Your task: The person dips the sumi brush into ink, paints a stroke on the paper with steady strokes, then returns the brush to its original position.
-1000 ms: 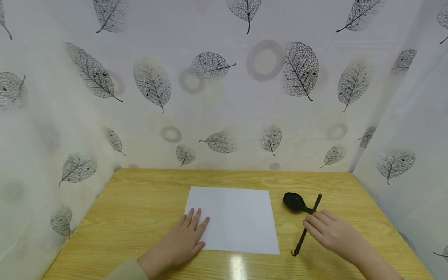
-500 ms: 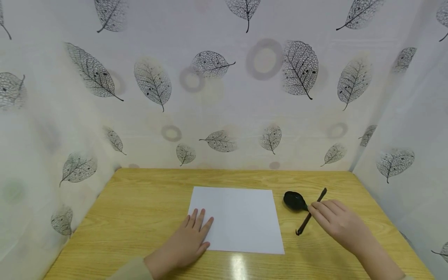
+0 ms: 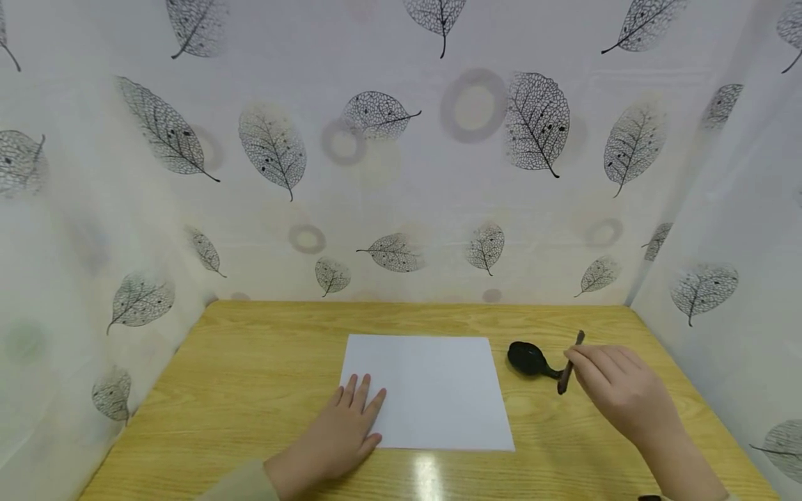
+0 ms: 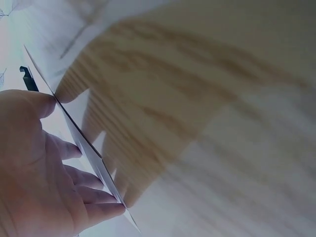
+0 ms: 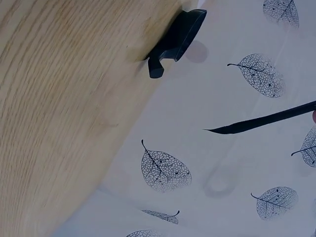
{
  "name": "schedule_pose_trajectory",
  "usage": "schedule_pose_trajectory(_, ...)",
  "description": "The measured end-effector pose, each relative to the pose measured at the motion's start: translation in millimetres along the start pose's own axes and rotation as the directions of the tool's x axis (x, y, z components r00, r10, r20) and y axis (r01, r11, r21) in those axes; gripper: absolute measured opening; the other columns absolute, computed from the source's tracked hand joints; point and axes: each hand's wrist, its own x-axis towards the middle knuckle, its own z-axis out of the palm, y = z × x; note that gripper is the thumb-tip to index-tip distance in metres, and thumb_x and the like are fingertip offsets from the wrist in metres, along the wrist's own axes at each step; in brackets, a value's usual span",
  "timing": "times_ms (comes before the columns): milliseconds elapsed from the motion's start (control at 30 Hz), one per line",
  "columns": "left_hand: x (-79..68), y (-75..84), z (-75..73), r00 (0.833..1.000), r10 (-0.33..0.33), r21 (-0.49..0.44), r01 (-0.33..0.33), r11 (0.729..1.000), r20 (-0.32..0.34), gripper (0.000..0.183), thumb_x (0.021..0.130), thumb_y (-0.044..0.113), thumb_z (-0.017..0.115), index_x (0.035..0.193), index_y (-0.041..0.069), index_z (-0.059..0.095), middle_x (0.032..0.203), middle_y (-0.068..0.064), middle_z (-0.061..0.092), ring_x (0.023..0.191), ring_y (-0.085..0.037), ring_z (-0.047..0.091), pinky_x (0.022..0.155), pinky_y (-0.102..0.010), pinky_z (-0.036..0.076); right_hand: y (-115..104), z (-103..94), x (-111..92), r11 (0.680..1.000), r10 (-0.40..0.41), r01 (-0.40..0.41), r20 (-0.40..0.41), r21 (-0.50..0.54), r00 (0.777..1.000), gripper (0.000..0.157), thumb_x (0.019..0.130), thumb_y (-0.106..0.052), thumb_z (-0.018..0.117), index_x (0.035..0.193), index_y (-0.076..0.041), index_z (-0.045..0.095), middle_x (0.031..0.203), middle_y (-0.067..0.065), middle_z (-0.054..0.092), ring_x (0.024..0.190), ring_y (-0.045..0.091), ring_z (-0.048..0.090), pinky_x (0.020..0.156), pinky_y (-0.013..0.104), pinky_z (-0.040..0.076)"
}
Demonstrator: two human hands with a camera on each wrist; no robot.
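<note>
My right hand [image 3: 626, 393] pinches a slim dark brush [image 3: 571, 365], probably a calligraphy brush, between thumb and fingertips. In the right wrist view the brush [image 5: 266, 120] shows a pointed black tip, held up in the air. A black spoon [image 3: 528, 359] lies on the table just left of that hand; the brush overlaps its handle end in the head view, but the right wrist view shows the spoon [image 5: 177, 39] apart from it. My left hand [image 3: 338, 431] rests with spread fingers on the lower left of a white sheet of paper [image 3: 438, 390].
The wood-grain table [image 3: 250, 369] carries the paper in its middle and the spoon at its right. A pale curtain with leaf prints [image 3: 401, 195] encloses the back and both sides. A glare spot [image 3: 426, 476] shows near the front edge.
The right hand has moved right and turned, tilting the brush so it looks shorter and its looped lower end rises. Left hand and paper have slid slightly right. The spoon has barely moved.
</note>
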Motion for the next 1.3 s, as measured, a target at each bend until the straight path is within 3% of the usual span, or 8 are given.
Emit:
schedule_pose_trajectory(367,0.3,2.9,-0.7,1.000,0.004,0.009,-0.004,1.000,-0.022,0.066,0.106,0.044,0.059,0.160,0.008,0.047,0.164,-0.032,0.041,0.151,-0.052,0.041,0.120,-0.061,0.044,0,3.3,-7,0.989,0.148,-0.148,-0.062,0.008,0.987,0.044,0.113,-0.020,0.051,0.093,0.010,0.076,0.080,0.019,0.076,0.061,0.036,0.068,0.058,0.049,0.056)
schedule_pose_trajectory(567,1.0,1.7,1.6,1.000,0.009,0.010,-0.009,1.000,-0.018,0.066,0.106,0.044,0.058,0.160,0.008,0.046,0.164,-0.032,0.040,0.151,-0.052,0.041,0.120,-0.061,0.044,-3,7.4,-16,0.958,0.283,-0.285,-0.050,-0.023,0.958,0.047,0.113,-0.031,0.053,0.097,0.008,0.076,0.081,0.019,0.078,0.062,0.035,0.070,0.060,0.046,0.055)
schedule_pose_trajectory(833,1.7,1.0,4.7,1.000,0.015,0.021,-0.015,1.000,-0.003,0.066,0.108,0.044,0.054,0.163,0.009,0.042,0.168,-0.031,0.035,0.155,-0.051,0.036,0.123,-0.060,0.041,-10,17.4,-27,0.856,0.516,-0.517,-0.041,-0.025,0.856,0.058,0.112,-0.045,0.052,0.102,0.006,0.079,0.086,0.021,0.078,0.069,0.038,0.070,0.067,0.043,0.050)
schedule_pose_trajectory(933,0.9,1.1,5.9,1.000,0.018,0.026,-0.018,1.000,0.002,0.067,0.109,0.044,0.053,0.164,0.009,0.040,0.169,-0.031,0.033,0.156,-0.051,0.034,0.124,-0.061,0.040,-11,22.2,-30,0.826,0.564,-0.564,-0.059,0.015,0.824,0.060,0.111,-0.048,0.054,0.101,0.006,0.079,0.087,0.020,0.079,0.071,0.034,0.069,0.072,0.026,0.052)
schedule_pose_trajectory(1067,-0.5,1.2,7.3,1.000,0.024,0.031,-0.024,0.999,-0.020,0.066,0.109,0.043,0.053,0.164,0.008,0.040,0.168,-0.031,0.034,0.155,-0.052,0.035,0.123,-0.061,0.039,-12,28.6,-34,0.789,0.613,-0.605,-0.073,0.106,0.787,0.060,0.109,-0.048,0.057,0.102,0.008,0.079,0.088,0.023,0.079,0.091,-0.008,0.065,0.091,0.000,0.040)
schedule_pose_trajectory(1167,-1.1,1.2,7.5,0.999,0.028,0.033,-0.027,0.999,-0.034,0.066,0.109,0.043,0.054,0.163,0.008,0.041,0.167,-0.032,0.034,0.154,-0.053,0.036,0.123,-0.061,0.040,-13,31.1,-36,0.751,0.656,-0.642,-0.069,0.157,0.751,0.040,0.106,-0.030,0.067,0.104,0.009,0.078,0.090,0.025,0.079,0.108,-0.029,0.048,0.095,-0.003,0.036)
schedule_pose_trajectory(1267,-1.7,1.7,5.9,0.999,0.028,0.031,-0.027,0.999,-0.034,0.066,0.109,0.043,0.054,0.163,0.007,0.041,0.167,-0.032,0.035,0.154,-0.053,0.036,0.123,-0.061,0.041,-16,31.6,-36,0.690,0.718,-0.701,-0.042,0.181,0.695,0.016,0.094,-0.003,0.077,0.106,0.008,0.078,0.092,0.027,0.078,0.106,-0.033,0.047,0.093,-0.004,0.037)
schedule_pose_trajectory(1300,-1.8,1.9,5.2,0.999,0.028,0.027,-0.027,0.999,-0.033,0.066,0.109,0.043,0.054,0.163,0.007,0.041,0.167,-0.032,0.035,0.154,-0.053,0.036,0.123,-0.061,0.041,-17,31.6,-36,0.670,0.736,-0.719,-0.036,0.184,0.676,0.018,0.088,0.006,0.078,0.106,0.008,0.078,0.093,0.027,0.078,0.104,-0.034,0.048,0.092,-0.004,0.037)
